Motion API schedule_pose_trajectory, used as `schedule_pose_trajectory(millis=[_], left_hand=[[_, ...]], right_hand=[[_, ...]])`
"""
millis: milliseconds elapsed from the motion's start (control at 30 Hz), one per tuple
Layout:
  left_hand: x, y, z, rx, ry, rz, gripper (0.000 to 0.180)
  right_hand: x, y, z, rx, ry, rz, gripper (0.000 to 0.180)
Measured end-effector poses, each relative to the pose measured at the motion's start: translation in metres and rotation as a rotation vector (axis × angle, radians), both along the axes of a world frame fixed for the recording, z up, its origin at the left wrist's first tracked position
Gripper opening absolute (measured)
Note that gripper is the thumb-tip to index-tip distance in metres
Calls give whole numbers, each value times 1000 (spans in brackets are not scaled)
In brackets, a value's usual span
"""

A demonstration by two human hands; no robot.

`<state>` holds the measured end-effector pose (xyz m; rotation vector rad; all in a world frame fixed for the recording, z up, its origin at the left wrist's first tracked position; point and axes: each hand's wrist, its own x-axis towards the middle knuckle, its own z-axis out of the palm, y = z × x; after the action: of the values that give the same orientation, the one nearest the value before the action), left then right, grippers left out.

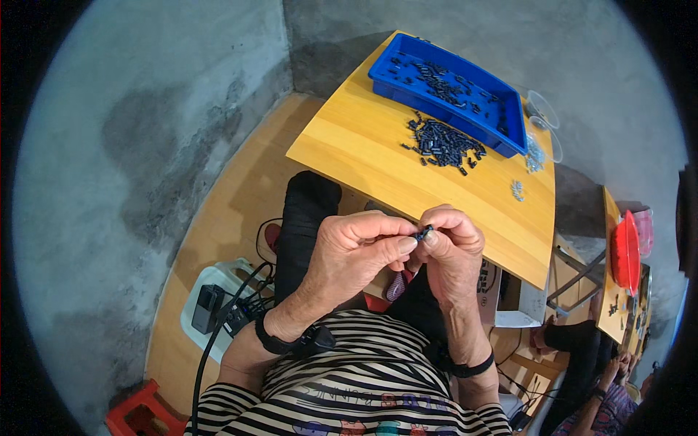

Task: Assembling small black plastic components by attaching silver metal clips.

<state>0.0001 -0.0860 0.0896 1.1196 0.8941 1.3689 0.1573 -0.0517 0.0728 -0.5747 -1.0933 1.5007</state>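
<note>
In front of my chest, near the table's front edge, my left hand point(352, 251) and my right hand point(451, 251) meet fingertip to fingertip. Between them is a small dark piece point(423, 233), black with a bluish sheen, pinched by the thumb and forefinger of each hand. My fingers cover most of it, so its exact kind does not show. Beyond the hands, a loose pile of small black parts point(445, 144) lies on the yellow wooden table point(356, 138). Behind the pile stands a blue plastic tray point(436, 107) with more such parts scattered inside.
Small silvery pieces point(517, 190) and a heap of clear bits point(534, 154) lie at the table's right, by clear round tubs point(543, 109). A pale green stool point(193, 320) with black devices and cables stands at left. Another person point(600, 407) sits lower right, near a red basin point(625, 251).
</note>
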Motion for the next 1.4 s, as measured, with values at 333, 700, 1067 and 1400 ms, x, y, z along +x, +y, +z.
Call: schedule_pose_trajectory(millis=[333, 700, 1067, 1400], left_hand=[[-1, 0, 0, -5, 56, 41, 13], [-4, 0, -1, -73, 18, -17, 15], [-5, 3, -4, -34, 37, 10, 14], [-8, 3, -3, 4, 101, 45, 9]], right_hand=[[2, -2, 3, 133, -231, -129, 12], [7, 7, 9, 528, -523, -241, 10], [7, 7, 9, 501, -502, -210, 12], [5, 9, 14, 91, -285, 35, 8]])
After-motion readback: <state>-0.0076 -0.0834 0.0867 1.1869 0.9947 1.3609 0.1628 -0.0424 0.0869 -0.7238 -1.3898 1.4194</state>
